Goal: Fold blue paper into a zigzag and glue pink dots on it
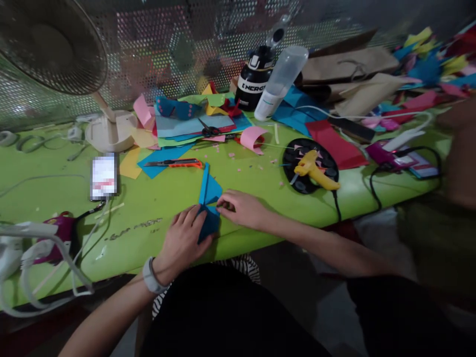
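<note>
Near the table's front edge lies a piece of folded blue paper [210, 223], partly covered by my hands. My left hand [184, 233] rests flat on its left side, fingers spread and pressing it down. At its right edge my right hand [240, 208] is closed in a pinch on the paper, though the fingertips hide the exact grip. A narrow blue strip and a triangular blue flap [212, 191] stick out beyond the fingers. Just behind lies an orange box cutter [182, 162] with its blade out.
To the right, a yellow glue gun [316, 171] lies on a black round tray [292, 181]. Behind are scissors [208, 130], coloured paper, a black bottle [253, 82] and a clear bottle [280, 82]. A fan [111, 131], phone [104, 176] and power cables [55, 238] stand left.
</note>
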`<act>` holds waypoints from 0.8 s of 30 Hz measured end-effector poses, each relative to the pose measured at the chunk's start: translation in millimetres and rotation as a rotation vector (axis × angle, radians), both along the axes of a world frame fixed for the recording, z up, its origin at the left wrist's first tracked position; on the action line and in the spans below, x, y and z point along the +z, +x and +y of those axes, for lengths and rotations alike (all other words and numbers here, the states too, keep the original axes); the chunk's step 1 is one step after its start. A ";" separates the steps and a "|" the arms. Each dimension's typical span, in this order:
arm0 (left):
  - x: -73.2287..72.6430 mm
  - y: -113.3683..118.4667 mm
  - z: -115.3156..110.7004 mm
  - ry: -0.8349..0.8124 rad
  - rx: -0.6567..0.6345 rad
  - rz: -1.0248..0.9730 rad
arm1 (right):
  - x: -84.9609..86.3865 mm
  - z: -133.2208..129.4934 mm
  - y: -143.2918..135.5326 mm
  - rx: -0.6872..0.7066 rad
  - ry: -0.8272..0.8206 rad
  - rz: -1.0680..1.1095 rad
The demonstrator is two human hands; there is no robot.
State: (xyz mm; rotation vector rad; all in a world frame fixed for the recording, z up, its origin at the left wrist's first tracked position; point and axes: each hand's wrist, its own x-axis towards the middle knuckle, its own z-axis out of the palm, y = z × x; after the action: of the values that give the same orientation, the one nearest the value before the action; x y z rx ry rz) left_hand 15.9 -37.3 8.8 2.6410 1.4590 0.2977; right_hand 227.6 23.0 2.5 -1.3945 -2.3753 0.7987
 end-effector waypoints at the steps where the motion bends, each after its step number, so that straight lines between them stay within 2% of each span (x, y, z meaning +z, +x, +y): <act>1: 0.6 -1.0 -1.9 -0.008 -0.034 -0.010 | 0.4 -3.1 1.6 0.023 -0.029 0.017; 3: 3.8 -4.7 -4.0 -0.026 -0.107 -0.025 | 1.6 -6.4 6.3 0.058 -0.049 0.075; 6: 8.4 -13.7 -1.2 -0.056 -0.203 -0.034 | 3.0 -5.5 13.1 0.059 0.110 0.155; 9: 6.4 -25.9 11.1 -0.051 -0.321 -0.046 | 1.8 -1.7 14.8 0.105 0.295 0.153; 13: -0.8 -40.6 34.5 0.048 -0.429 -0.020 | -3.6 1.0 9.9 0.198 0.308 0.086; 16: -0.4 -44.0 42.7 0.134 -0.358 0.001 | -7.6 1.1 5.8 0.182 0.280 0.054; 20: 3.4 -38.1 34.6 0.198 -0.210 -0.013 | -12.4 1.8 3.5 0.146 0.242 0.090; 24: 1.3 -31.9 25.3 0.196 -0.232 0.006 | -13.6 2.6 1.5 0.117 0.218 0.094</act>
State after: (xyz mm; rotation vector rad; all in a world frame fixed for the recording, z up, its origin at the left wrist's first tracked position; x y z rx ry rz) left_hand -16.0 -12.0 10.1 2.9319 1.1615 0.4296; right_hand 229.2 25.6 -11.0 -1.1170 -2.4056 0.5973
